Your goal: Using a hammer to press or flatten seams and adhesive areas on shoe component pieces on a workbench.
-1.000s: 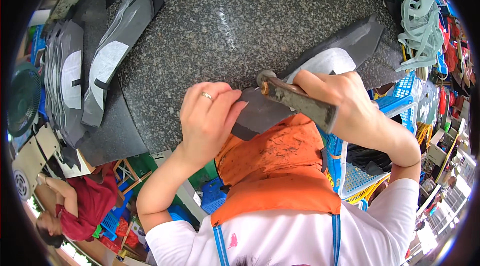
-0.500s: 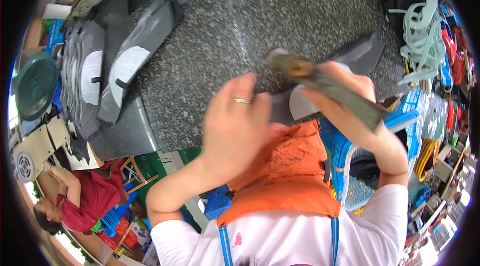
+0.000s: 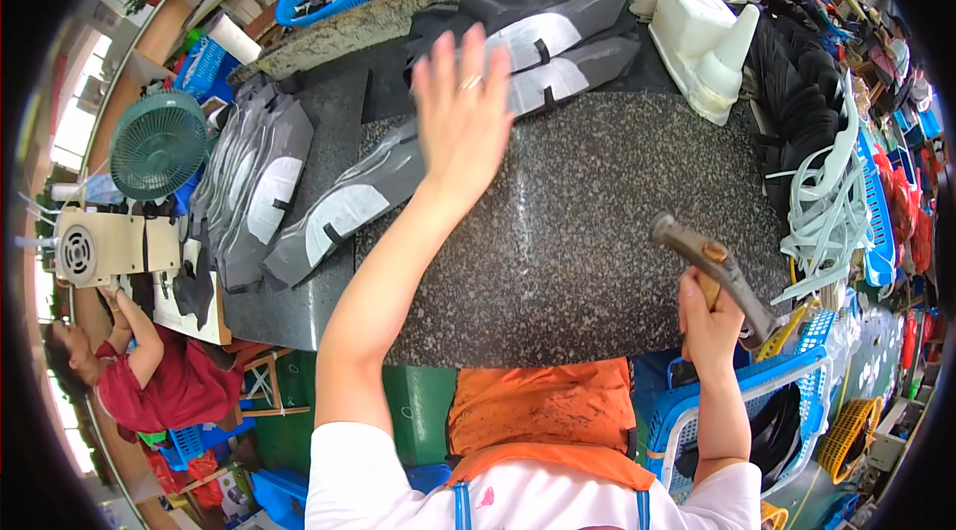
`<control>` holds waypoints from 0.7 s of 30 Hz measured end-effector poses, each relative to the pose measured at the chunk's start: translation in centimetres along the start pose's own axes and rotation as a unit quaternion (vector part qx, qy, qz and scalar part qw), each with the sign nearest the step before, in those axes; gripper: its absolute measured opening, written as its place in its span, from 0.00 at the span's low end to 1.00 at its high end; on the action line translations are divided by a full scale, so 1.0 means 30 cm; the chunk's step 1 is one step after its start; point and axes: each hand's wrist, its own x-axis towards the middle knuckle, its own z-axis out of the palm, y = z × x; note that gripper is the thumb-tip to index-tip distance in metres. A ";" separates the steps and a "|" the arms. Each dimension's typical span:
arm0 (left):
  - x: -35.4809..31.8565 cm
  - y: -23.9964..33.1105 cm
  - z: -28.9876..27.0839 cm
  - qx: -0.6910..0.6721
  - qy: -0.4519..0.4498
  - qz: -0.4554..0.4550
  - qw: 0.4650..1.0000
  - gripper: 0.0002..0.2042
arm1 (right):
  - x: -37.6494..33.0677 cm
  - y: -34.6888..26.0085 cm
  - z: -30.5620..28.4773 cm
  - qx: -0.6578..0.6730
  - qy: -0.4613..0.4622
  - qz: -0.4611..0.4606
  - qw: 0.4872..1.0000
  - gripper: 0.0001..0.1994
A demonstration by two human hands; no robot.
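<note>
My left hand [image 3: 463, 122] reaches across the stone slab [image 3: 588, 231], fingers spread. It hovers over or touches the far stack of dark grey cut pieces [image 3: 588, 17]; which one I cannot tell. Each piece in view carries a pale rounded patch and a small black tab. One such grey piece [image 3: 368, 196] lies slanted below that stack, partly behind my left wrist. In my right hand [image 3: 709, 321], at the slab's near right edge, a hammer [image 3: 715, 253] is gripped by its wooden handle, its dark metal head raised over the slab.
More layered grey pieces [image 3: 254, 191] lie at left. A white container with a cone spout [image 3: 702, 52] stands far right. Pale strips [image 3: 827, 201] hang at the right edge, above a blue basket [image 3: 742, 391]. A green fan [image 3: 159, 144] and a seated person [image 3: 159, 361] are at left.
My left hand has gone from the near edge to the far stack. The hammer has moved right with my right hand. The grey pieces on the slab's near right no longer show there. The view has shifted.
</note>
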 end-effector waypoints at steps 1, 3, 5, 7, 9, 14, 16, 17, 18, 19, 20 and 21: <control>-0.054 -0.023 -0.044 0.050 -0.030 -0.020 0.998 0.38 | 0.013 0.010 -0.012 0.003 0.006 0.001 1.000 0.04; -0.249 -0.174 -0.085 0.147 -0.098 -0.065 0.982 0.36 | 0.014 -0.006 -0.014 -0.026 -0.037 0.024 0.999 0.05; -0.444 -0.312 -0.138 0.090 -0.131 -0.074 0.985 0.30 | 0.030 -0.044 0.005 -0.023 -0.064 0.035 0.997 0.05; -0.467 -0.219 -0.224 0.030 -0.155 -0.070 0.985 0.29 | 0.059 -0.084 0.023 -0.041 -0.101 0.062 0.992 0.05; -0.465 -0.100 -0.307 -0.074 -0.174 -0.078 0.979 0.27 | 0.078 -0.145 0.049 -0.043 -0.155 0.039 0.986 0.05; -0.454 0.116 -0.364 -0.250 -0.218 -0.020 0.943 0.27 | 0.156 -0.169 0.188 -0.069 -0.182 -0.286 0.938 0.16; -0.437 0.170 -0.384 -0.263 -0.183 -0.003 0.947 0.25 | 0.165 -0.157 0.254 -0.069 -0.186 -0.322 0.926 0.16; -0.432 0.182 -0.393 -0.267 -0.184 0.000 0.946 0.25 | 0.164 -0.167 0.263 -0.072 -0.184 -0.318 0.927 0.16; -0.429 0.190 -0.401 -0.272 -0.181 -0.003 0.945 0.25 | 0.162 -0.177 0.268 -0.087 -0.283 -0.211 0.932 0.16; -0.423 0.197 -0.412 -0.276 -0.179 -0.007 0.944 0.24 | 0.161 -0.185 0.268 -0.098 -0.375 -0.100 0.916 0.16; -0.413 0.199 -0.422 -0.280 -0.179 -0.004 0.943 0.24 | 0.162 -0.188 0.263 -0.101 -0.372 -0.097 0.918 0.16; -0.401 0.193 -0.438 -0.291 -0.206 -0.002 0.934 0.23 | 0.163 -0.190 0.259 -0.082 -0.370 -0.106 0.919 0.16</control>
